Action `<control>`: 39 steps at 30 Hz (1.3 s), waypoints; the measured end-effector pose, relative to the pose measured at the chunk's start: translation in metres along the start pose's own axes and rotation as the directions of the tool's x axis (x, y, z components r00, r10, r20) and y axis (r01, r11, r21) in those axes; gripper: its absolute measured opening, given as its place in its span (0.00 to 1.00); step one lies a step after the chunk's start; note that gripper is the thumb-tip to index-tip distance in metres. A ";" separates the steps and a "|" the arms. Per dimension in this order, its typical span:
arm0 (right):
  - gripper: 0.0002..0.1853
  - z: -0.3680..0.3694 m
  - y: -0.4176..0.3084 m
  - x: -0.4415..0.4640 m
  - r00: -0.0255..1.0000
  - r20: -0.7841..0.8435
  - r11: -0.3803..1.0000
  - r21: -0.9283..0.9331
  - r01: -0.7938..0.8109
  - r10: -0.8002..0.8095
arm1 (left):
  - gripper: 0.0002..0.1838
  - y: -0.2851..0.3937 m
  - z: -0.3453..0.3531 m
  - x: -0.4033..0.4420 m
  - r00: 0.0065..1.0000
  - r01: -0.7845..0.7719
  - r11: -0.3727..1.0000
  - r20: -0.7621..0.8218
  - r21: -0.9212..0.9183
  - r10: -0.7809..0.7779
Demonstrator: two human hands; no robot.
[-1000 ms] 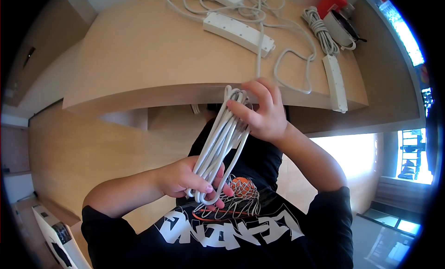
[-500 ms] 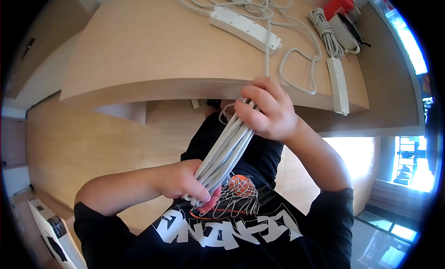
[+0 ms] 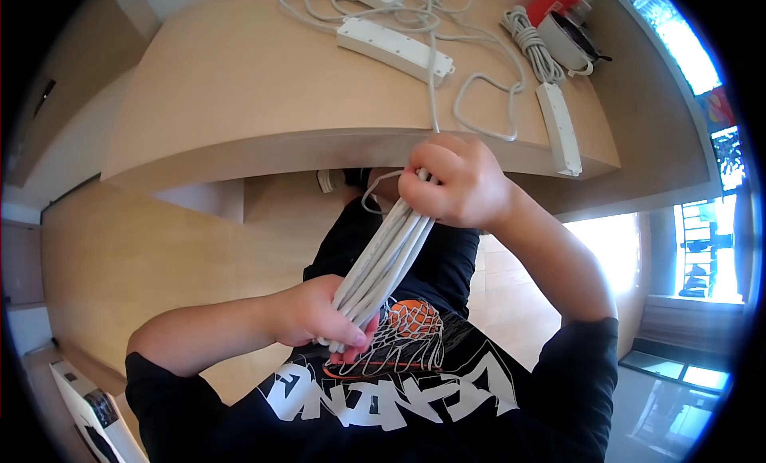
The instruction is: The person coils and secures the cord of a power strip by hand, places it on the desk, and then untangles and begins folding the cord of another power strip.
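Observation:
A looped bundle of white cable [image 3: 385, 251] stretches slantwise between my hands, in front of my black shirt. My left hand [image 3: 323, 315] is wrapped round its lower end, thumb on top. Round the upper end my right hand [image 3: 455, 184] is closed, near the desk's front edge. A thin loose loop sticks out left of that hand. One strand runs from the right hand up over the desk, across a white power strip [image 3: 391, 49]. More loose cable [image 3: 511, 88] lies tangled behind and beside that strip.
On the wooden desk [image 3: 239, 88], a second power strip [image 3: 560, 128] lies at the right edge below a wound cable [image 3: 531, 44]. A white pouch [image 3: 568, 44] and a red object [image 3: 552, 1] stand behind. A white box [image 3: 92, 399] is at lower left.
My right hand has closed more tightly round the bundle's upper end, and the loops are drawn closer together. A thin loop now stands out on the left.

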State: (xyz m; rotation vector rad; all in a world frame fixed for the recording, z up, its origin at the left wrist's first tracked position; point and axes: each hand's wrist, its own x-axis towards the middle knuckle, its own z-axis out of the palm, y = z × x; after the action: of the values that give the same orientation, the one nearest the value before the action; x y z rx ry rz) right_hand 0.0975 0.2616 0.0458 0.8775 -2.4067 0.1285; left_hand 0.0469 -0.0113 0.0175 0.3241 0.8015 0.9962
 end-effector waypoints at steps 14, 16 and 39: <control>0.11 0.004 0.005 0.008 0.999 -0.029 0.997 -0.080 0.016 -0.019 | 0.17 0.020 0.001 -0.002 0.989 0.145 0.974 -0.052 0.176 -0.138; 0.10 0.004 0.009 0.009 0.996 -0.080 0.996 -0.081 0.031 -0.037 | 0.15 0.017 -0.006 0.000 0.995 0.095 0.981 -0.009 0.169 -0.095; 0.25 0.033 -0.022 0.001 0.685 -0.077 0.521 0.712 -0.471 0.724 | 0.09 0.037 0.009 0.031 0.827 -0.333 0.852 0.308 -0.405 0.470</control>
State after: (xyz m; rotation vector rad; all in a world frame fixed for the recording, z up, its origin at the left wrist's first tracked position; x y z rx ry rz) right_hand 0.0944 0.2345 0.0163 0.1396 -2.1778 1.3636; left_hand 0.0399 0.0352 0.0315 0.3955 0.1750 1.3932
